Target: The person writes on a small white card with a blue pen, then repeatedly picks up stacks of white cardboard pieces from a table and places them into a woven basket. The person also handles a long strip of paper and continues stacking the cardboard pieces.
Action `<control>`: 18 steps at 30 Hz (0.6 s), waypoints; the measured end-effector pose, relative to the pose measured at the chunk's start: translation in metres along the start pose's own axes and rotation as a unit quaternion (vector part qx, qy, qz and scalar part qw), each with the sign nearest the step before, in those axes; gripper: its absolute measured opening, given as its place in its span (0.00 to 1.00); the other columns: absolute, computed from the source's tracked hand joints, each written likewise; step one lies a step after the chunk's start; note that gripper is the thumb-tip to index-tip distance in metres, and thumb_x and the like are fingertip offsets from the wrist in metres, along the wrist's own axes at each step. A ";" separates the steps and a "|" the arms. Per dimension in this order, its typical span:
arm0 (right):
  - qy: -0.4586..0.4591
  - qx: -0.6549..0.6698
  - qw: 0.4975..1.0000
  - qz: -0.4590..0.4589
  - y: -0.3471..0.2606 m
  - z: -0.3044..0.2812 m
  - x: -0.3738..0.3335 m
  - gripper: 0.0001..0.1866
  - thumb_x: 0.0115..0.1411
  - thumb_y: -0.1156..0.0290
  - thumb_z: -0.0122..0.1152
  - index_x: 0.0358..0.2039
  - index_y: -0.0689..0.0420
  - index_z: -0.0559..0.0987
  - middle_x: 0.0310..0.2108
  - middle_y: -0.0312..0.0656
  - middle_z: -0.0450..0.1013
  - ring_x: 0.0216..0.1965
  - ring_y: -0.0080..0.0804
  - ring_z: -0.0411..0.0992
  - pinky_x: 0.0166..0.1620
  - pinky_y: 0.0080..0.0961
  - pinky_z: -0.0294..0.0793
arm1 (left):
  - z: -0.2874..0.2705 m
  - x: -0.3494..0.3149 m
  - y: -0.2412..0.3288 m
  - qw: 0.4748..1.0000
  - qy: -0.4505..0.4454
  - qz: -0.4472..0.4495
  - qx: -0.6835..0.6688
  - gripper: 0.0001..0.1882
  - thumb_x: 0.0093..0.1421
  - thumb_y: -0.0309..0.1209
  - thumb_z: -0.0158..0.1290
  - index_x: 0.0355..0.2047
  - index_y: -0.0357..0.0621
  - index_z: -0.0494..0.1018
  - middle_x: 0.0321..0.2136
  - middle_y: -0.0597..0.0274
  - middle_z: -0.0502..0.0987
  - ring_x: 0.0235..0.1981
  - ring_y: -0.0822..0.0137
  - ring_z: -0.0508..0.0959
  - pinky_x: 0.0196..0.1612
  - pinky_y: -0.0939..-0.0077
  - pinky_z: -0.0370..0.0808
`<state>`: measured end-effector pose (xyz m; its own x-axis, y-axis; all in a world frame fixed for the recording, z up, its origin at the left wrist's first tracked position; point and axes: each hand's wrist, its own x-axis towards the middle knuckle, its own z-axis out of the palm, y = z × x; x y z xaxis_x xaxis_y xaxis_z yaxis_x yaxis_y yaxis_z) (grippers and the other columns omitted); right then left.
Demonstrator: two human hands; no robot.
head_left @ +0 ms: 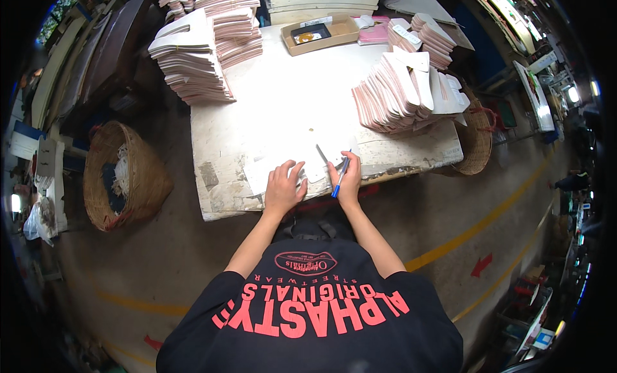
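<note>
My left hand [285, 186] rests near the front edge of the worktable, fingers apart and bent, over a white sheet or flat piece [258, 174]. It seems to touch the piece but grips nothing I can see. My right hand [349, 180] is closed around a blue pen [341, 182], which slants across its fingers. From the same hand a slim, dark, pointed tool [322, 152] juts out over the table, perhaps a blade; its grip is hidden. White material under the hands blends into the bright tabletop, so its outline is hard to make out.
The worn white table [215, 135] carries tall stacks of pink-edged white pieces [193, 61] at left and more stacks [392, 93] at right. A cardboard tray [340, 37] sits at the back. Wicker baskets [144, 186] stand on the floor at both sides.
</note>
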<state>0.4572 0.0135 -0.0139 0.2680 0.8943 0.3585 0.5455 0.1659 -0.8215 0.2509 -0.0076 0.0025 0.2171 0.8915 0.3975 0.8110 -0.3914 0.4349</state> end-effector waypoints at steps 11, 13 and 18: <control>-0.008 -0.042 0.999 -0.001 -0.005 -0.013 -0.008 0.24 0.66 0.66 0.69 0.58 0.62 0.73 0.52 0.58 0.75 0.54 0.56 0.76 0.56 0.44 0.76 | 0.001 0.001 0.000 1.000 0.011 0.006 -0.007 0.29 0.59 0.34 0.63 0.61 0.48 0.73 0.52 0.55 0.75 0.47 0.54 0.77 0.51 0.57 0.72; -0.067 -0.089 0.993 0.030 -0.013 -0.015 -0.008 0.32 0.64 0.60 0.71 0.61 0.63 0.69 0.55 0.58 0.73 0.57 0.57 0.74 0.60 0.43 0.74 | 0.001 0.000 -0.001 1.000 -0.001 0.003 -0.011 0.30 0.59 0.34 0.62 0.62 0.49 0.71 0.52 0.54 0.75 0.49 0.53 0.77 0.52 0.58 0.72; -0.142 -0.152 0.977 0.038 -0.027 -0.010 -0.004 0.40 0.60 0.56 0.74 0.65 0.59 0.66 0.60 0.55 0.69 0.56 0.58 0.75 0.55 0.48 0.77 | -0.006 0.005 -0.011 0.986 0.013 -0.064 -0.154 0.36 0.58 0.33 0.63 0.67 0.46 0.66 0.55 0.46 0.71 0.55 0.48 0.75 0.58 0.56 0.72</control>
<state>0.4490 0.0013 0.0109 0.1077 0.9858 0.1287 0.7545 0.0032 -0.6562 0.2396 0.0000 0.0041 0.1069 0.9338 0.3414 0.6262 -0.3299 0.7064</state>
